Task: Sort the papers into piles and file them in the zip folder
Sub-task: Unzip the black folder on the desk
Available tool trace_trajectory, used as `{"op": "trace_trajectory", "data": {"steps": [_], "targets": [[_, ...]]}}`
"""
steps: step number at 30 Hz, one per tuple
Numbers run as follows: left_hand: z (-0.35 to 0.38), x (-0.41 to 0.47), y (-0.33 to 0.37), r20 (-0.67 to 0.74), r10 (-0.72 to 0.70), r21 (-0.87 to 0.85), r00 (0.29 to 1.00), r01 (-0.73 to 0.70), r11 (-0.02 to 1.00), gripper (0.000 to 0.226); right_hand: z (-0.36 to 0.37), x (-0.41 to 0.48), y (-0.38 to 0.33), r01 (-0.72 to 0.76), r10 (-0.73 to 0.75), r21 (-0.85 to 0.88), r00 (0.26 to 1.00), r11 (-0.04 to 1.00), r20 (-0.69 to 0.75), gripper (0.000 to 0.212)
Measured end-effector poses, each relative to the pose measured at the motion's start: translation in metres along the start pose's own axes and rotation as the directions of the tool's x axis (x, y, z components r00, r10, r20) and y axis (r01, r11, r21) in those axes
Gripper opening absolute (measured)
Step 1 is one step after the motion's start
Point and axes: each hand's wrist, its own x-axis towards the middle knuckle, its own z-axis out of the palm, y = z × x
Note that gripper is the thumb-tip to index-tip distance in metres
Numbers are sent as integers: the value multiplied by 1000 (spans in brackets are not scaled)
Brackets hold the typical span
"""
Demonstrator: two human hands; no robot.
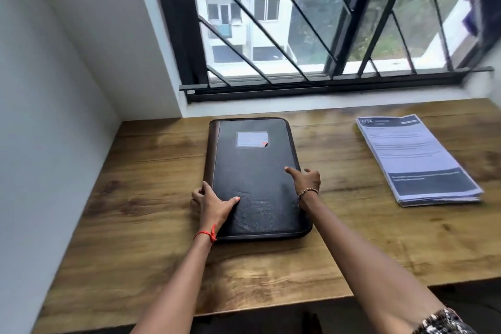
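A black leather zip folder (254, 168) with a brown spine lies closed in the middle of the wooden desk, a small white label on its cover. My left hand (210, 202) grips its left edge near the front, thumb on the cover and fingers curled round the spine. My right hand (306, 181) grips the right edge, thumb laid across the cover and fingers curled over the side. A stack of printed papers (414, 157) with dark header and footer bands lies to the right, apart from the folder.
The wooden desk (352, 247) runs into a corner: a white wall at the left, a window with black bars (298, 35) behind. Its front edge is close to my body. Bare desk surface lies between folder and papers and left of the folder.
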Motion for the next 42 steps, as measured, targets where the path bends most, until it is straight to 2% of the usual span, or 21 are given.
{"op": "trace_trajectory", "data": {"steps": [5, 9, 12, 14, 16, 18, 19, 21, 23, 29, 37, 42], "targets": [[56, -16, 33, 31, 11, 26, 999, -12, 1000, 94, -52, 48, 2, 14, -15, -27, 999, 1000, -30, 73], [86, -26, 51, -9, 20, 96, 1000, -19, 995, 104, -75, 73, 4, 11, -10, -64, 1000, 998, 20, 66], [104, -34, 60, -59, 29, 202, 998, -16, 979, 107, -84, 81, 8, 92, -70, -249, 993, 964, 97, 57], [112, -39, 63, -74, 42, 282, 996, -20, 959, 102, -85, 82, 16, 259, -216, -471, 966, 843, 144, 61], [119, -42, 62, -76, 96, 368, 992, -61, 928, 95, -83, 76, 24, 428, -354, -632, 901, 646, 249, 69], [124, -42, 58, -79, 236, 472, 969, -172, 865, 85, -77, 72, 38, 550, -399, -703, 829, 450, 393, 69], [127, -41, 54, -61, 292, 503, 954, -223, 835, 80, -76, 70, 43, 579, -401, -717, 806, 387, 435, 69], [129, -40, 51, -38, 329, 532, 944, -260, 806, 73, -74, 72, 51, 596, -418, -733, 788, 329, 453, 82], [130, -41, 50, -45, 342, 545, 939, -264, 796, 71, -72, 74, 55, 597, -437, -743, 780, 303, 448, 91], [137, -37, 44, -68, 347, 573, 935, -248, 781, 70, -69, 78, 61, 619, -500, -721, 752, 311, 430, 88], [140, -37, 40, -84, 356, 605, 931, -237, 761, 71, -64, 81, 66, 597, -542, -747, 747, 292, 385, 68], [140, -37, 39, -85, 347, 613, 934, -226, 757, 72, -64, 81, 66, 591, -544, -760, 745, 270, 386, 66]]}}
